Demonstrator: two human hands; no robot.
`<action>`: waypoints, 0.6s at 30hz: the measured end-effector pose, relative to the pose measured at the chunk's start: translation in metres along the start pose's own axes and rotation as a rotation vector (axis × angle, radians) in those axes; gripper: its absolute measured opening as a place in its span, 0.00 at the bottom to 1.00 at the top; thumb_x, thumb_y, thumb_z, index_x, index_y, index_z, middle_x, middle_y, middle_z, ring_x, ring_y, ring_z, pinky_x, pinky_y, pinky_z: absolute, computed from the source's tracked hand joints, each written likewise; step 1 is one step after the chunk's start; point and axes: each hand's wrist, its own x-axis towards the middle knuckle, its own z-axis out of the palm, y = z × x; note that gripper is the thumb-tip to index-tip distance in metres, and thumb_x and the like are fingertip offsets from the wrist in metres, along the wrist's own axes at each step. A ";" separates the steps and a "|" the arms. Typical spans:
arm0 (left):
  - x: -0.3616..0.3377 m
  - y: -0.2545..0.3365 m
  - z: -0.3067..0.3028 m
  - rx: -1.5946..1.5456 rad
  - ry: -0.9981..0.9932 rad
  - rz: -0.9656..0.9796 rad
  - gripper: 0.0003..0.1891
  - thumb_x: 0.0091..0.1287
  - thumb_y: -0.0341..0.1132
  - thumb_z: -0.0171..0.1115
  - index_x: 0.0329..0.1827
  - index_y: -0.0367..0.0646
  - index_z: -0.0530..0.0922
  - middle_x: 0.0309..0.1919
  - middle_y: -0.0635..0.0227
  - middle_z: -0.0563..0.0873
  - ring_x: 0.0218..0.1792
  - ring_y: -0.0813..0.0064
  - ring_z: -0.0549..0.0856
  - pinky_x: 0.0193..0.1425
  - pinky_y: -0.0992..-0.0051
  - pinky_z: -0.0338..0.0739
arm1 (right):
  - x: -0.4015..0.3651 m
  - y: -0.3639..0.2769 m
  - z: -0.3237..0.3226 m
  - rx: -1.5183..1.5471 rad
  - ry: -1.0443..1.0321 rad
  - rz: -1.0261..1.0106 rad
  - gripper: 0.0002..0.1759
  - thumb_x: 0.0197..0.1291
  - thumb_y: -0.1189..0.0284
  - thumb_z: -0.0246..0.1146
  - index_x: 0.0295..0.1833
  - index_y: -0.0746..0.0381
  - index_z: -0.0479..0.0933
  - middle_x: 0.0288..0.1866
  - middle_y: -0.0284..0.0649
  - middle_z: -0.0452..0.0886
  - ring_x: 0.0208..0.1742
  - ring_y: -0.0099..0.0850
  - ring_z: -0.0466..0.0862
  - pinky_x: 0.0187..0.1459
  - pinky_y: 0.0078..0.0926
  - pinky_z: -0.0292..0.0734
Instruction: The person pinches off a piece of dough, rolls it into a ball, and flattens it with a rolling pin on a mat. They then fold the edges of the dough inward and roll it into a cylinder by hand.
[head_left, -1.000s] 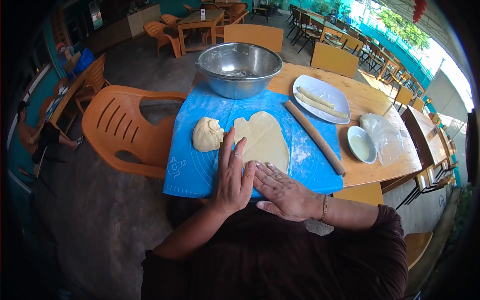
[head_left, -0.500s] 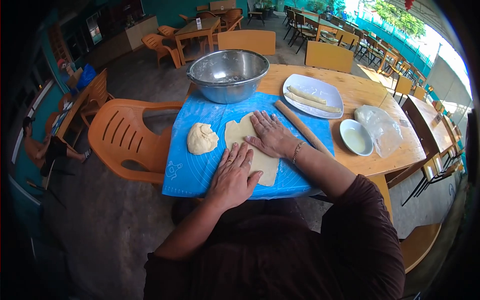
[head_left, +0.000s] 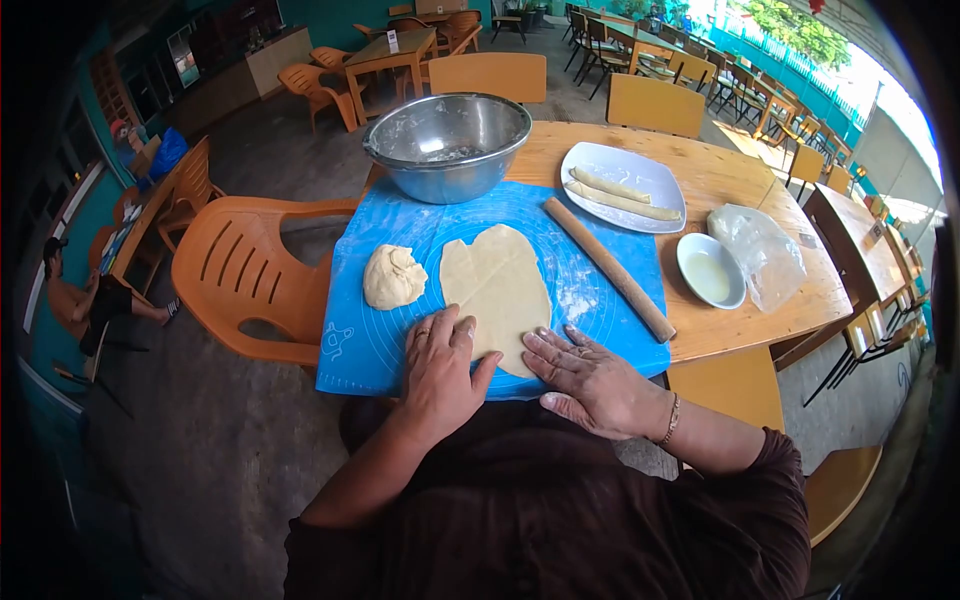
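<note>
A flattened sheet of dough [head_left: 493, 285] lies on the blue baking mat [head_left: 350, 260]. My left hand [head_left: 442, 372] rests on its lower left edge, fingers stretched out. At its lower right edge lies my right hand [head_left: 598, 385], palm down with floury fingers apart, partly over the mat. Neither hand grips anything. A ball of dough [head_left: 394, 277] sits on the mat left of the sheet. To the right a wooden rolling pin [head_left: 610, 270] lies slanted, with loose flour beside it.
Behind the mat stands a steel mixing bowl [head_left: 447, 150]. A white plate [head_left: 625, 165] holds rolled dough strips. On the right are a small bowl of pale liquid [head_left: 711, 272] and a clear plastic bag [head_left: 765, 255]. An orange chair [head_left: 250, 275] stands left; a person [head_left: 80, 290] sits farther off.
My right hand has slid from the top of the dough sheet toward me, to its lower right edge. My left hand has moved slightly down and left. More of the sheet now shows.
</note>
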 end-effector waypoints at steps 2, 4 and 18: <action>0.000 -0.004 -0.010 -0.109 -0.210 0.015 0.25 0.62 0.42 0.70 0.52 0.29 0.80 0.58 0.47 0.77 0.59 0.49 0.76 0.66 0.56 0.68 | -0.010 -0.001 -0.006 0.047 0.120 -0.044 0.23 0.73 0.59 0.55 0.59 0.68 0.77 0.63 0.53 0.78 0.66 0.47 0.77 0.69 0.46 0.68; -0.001 -0.010 -0.018 -0.169 -0.235 0.008 0.24 0.61 0.42 0.71 0.51 0.29 0.80 0.56 0.49 0.77 0.57 0.50 0.77 0.65 0.57 0.69 | -0.019 0.002 -0.031 0.133 0.099 0.119 0.20 0.72 0.60 0.56 0.55 0.67 0.79 0.56 0.52 0.81 0.59 0.48 0.80 0.62 0.45 0.72; -0.002 -0.015 -0.003 -0.045 -0.032 -0.238 0.13 0.60 0.39 0.71 0.37 0.37 0.82 0.37 0.57 0.79 0.47 0.54 0.79 0.62 0.56 0.69 | -0.092 0.164 -0.060 -0.141 0.272 0.782 0.35 0.77 0.48 0.43 0.61 0.73 0.75 0.61 0.65 0.76 0.65 0.58 0.73 0.68 0.41 0.64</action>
